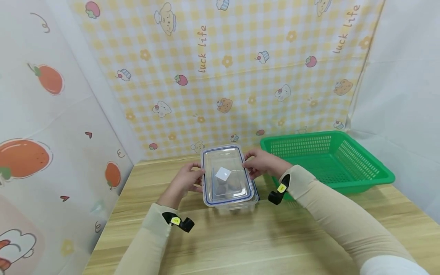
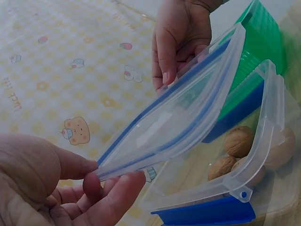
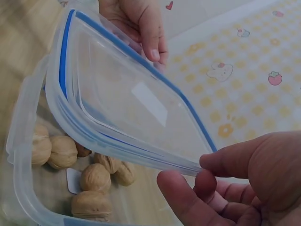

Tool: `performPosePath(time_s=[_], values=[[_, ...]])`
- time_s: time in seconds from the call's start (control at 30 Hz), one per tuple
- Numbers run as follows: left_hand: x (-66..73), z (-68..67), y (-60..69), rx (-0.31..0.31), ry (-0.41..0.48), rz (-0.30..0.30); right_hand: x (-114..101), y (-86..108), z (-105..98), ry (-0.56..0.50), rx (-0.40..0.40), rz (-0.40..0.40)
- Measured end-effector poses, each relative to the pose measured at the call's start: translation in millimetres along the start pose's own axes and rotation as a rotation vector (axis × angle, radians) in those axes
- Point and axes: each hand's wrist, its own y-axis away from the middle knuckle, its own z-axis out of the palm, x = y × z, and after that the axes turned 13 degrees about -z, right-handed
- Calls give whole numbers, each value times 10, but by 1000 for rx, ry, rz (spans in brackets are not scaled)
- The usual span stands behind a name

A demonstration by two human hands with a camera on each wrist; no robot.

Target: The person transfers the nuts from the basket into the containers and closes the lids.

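Note:
A clear plastic lid [image 1: 225, 156] with a blue seal and a white square sticker is held above a clear food container [image 1: 237, 206]. My left hand [image 1: 187, 178] pinches its left edge between thumb and fingers, and my right hand [image 1: 262, 162] pinches the right edge. In the left wrist view the lid [image 2: 174, 117] stands tilted, apart from the container's rim [image 2: 268, 113]. Several walnuts [image 3: 94, 181] lie inside the container, along with a small white piece [image 3: 73, 181]. A blue side clip [image 2: 207, 213] hangs folded out from the rim.
A green slotted basket [image 1: 364, 152] stands on the wooden table [image 1: 240, 244] to the right of the container, near my right forearm. Behind the table hangs a yellow checked cloth [image 1: 220, 84]. A white printed sheet [image 1: 82, 114] borders the left side.

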Motion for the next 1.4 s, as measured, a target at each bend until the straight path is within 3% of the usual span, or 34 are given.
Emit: performPosePath(time_s=[0.33, 0.53, 0.67, 0.77, 0.9, 1.03, 1.23, 1.4], values=[[43, 25, 25, 40, 3, 30, -39, 53, 12, -14, 55, -34], [107, 42, 73, 72, -15, 78, -58, 66, 9, 1, 91, -71], [175, 46, 140, 86, -32, 103, -110, 109, 2, 78, 129, -133], [251, 34, 210, 89, -80, 133, -164, 155, 0, 182, 159, -228], [376, 24, 319, 85, -120, 211, -249, 215, 10, 326, 229, -369], [464, 26, 422, 103, -136, 328, -343, 269, 48, 446, 322, -487], [523, 53, 507, 180, -249, 448, -390, 315, 59, 511, 389, -588], [493, 63, 488, 184, -290, 556, -361, 324, 89, 517, 379, -685]])
